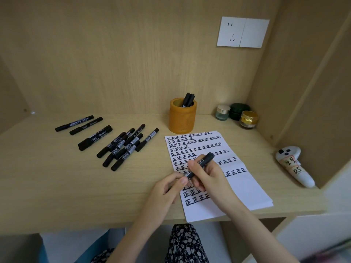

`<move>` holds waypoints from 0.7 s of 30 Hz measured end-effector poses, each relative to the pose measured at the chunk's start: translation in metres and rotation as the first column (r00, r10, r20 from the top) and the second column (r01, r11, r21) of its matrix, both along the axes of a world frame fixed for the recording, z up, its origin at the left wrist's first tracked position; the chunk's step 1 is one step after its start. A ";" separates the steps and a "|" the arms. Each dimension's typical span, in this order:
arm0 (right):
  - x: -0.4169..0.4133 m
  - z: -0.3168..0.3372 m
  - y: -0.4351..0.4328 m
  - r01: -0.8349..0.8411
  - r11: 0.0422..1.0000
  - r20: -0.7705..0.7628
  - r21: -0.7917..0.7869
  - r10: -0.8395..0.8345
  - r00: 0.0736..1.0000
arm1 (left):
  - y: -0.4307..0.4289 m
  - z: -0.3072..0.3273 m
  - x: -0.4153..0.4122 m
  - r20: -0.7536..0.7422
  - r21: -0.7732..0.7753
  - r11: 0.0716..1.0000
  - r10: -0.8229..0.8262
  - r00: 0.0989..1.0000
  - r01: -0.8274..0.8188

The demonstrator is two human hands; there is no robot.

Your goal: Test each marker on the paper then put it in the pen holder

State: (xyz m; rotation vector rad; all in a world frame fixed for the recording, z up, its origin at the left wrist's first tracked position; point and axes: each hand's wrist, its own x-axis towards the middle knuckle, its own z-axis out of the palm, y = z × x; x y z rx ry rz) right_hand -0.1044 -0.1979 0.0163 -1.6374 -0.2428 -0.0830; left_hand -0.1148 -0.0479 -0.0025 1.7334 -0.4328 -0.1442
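A black marker (206,159) is held over the white paper (245,188), which is covered in rows of black characters. My right hand (209,176) grips the marker's barrel. My left hand (167,188) pinches its lower end; the cap or tip there is hidden by my fingers. Behind the paper stands an orange pen holder (182,118) with a few black markers (188,99) sticking out. Several loose black markers (121,145) lie in a heap left of the paper, and more markers (81,124) lie farther left.
Three small jars (236,114) sit in the back right corner. A white controller (294,166) with paper labels lies at the right edge of the wooden desk (57,186). A wall socket (243,32) is on the back panel. Side panels close in both ends.
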 end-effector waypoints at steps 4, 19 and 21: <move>-0.002 -0.001 -0.002 0.043 0.998 -0.019 0.046 -0.042 0.999 | -0.004 -0.001 -0.002 0.037 0.044 0.999 -0.001 0.999 -0.001; -0.010 -0.016 -0.073 0.366 0.885 -0.220 0.287 -0.311 0.925 | 0.007 -0.012 0.000 0.073 0.242 0.965 0.089 0.993 -0.104; -0.012 -0.016 -0.074 0.362 0.899 -0.247 0.246 -0.303 0.921 | 0.006 -0.013 -0.001 0.078 0.239 0.964 0.099 0.992 -0.115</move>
